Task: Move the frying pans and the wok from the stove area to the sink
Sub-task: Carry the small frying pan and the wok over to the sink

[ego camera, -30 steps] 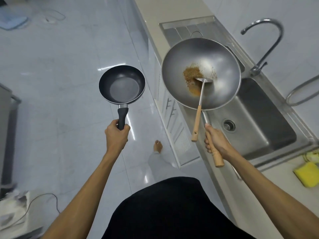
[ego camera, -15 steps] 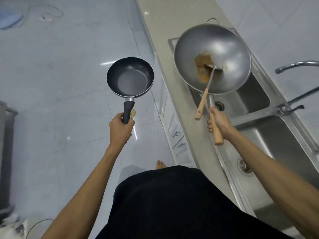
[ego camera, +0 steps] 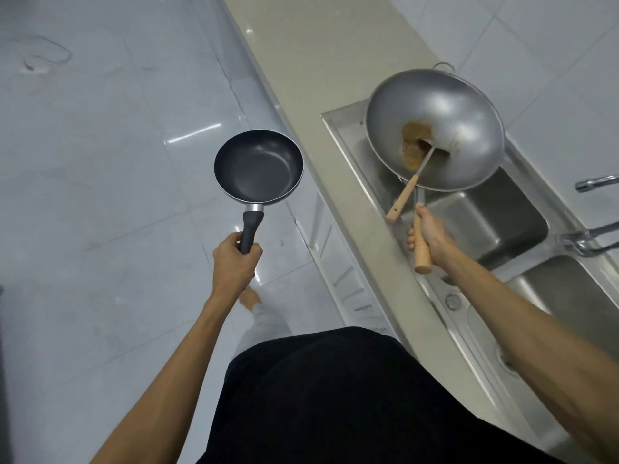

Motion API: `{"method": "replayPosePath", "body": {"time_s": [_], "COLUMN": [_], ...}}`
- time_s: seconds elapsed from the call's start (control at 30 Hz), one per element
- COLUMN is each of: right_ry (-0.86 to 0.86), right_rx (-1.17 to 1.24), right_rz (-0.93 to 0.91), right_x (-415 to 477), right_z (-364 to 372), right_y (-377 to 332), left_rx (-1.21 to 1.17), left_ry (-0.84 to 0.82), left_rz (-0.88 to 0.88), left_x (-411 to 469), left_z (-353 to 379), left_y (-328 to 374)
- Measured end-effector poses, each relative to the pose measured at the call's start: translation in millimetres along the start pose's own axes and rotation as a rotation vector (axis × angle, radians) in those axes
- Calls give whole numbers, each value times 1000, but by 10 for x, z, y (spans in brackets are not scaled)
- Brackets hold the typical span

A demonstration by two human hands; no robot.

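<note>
Left hand (ego camera: 236, 259) wrapped tight round the black handle of a small dark frying pan (ego camera: 258, 165), fingers closed fully on the grip. Pan held level out over the pale tiled floor (ego camera: 100, 195), inside bare, well apart from the table (ego camera: 318, 61) edge on the right. Right hand (ego camera: 429, 231) clenched on the wooden handle of a steel wok (ego camera: 435, 128), with the handle's end sticking out below the fist. Wok held up in the air above the far basin of a stainless double sink (ego camera: 495, 226), tilted a little toward the camera, a wire loop handle showing at its far rim. Brown residue (ego camera: 413, 144) smeared over the wok's bottom. Metal spatula (ego camera: 410, 182) lying inside the wok, blade down in the residue, its wooden grip poking out past the near rim, just beside the right hand but not gripped by it. Near basin of the sink lower right, partly hidden behind the right forearm. Faucet (ego camera: 589, 229) at the right edge, spout only partly in view. Two hands well apart, one over the floor, one over the sink. Dark garment filling the lower middle, a bare foot showing on the floor below the left wrist.
</note>
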State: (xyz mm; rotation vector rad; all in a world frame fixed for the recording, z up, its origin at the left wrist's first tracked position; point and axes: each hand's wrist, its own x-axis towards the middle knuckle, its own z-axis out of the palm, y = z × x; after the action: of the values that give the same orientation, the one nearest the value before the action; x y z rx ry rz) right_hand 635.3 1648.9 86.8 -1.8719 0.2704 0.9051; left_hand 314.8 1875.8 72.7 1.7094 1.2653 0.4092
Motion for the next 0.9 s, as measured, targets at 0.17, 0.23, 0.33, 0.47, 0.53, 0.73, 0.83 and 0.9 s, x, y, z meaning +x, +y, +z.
{"method": "replayPosePath", "body": {"time_s": [0.17, 0.23, 0.33, 0.47, 0.53, 0.73, 0.83, 0.9], "right_ry": [126, 168, 213, 238, 258, 318, 361, 375], "right_rx": [60, 99, 163, 238, 261, 300, 328, 341], "right_rz": [49, 58, 69, 92, 93, 92, 91, 107], "right_x": [121, 174, 243, 315, 340, 449, 549, 588], "right_z": [468, 674, 967, 1278, 1395, 1576, 1628, 1658], "right_y": [-174, -243, -349, -447, -491, -636, -692, -704], "left_rx": [76, 97, 130, 163, 166, 190, 209, 220], "left_ry": [-116, -159, -209, -248, -263, -347, -415, -465], "left_rz": [41, 67, 89, 104, 113, 209, 257, 292], "left_x": [839, 1152, 1589, 2120, 2350, 3002, 3356, 3579], "left_z": [-459, -669, -935, -1066, -1054, -863, -690, -550], "left_y": [161, 181, 152, 159, 218, 536, 751, 893]}}
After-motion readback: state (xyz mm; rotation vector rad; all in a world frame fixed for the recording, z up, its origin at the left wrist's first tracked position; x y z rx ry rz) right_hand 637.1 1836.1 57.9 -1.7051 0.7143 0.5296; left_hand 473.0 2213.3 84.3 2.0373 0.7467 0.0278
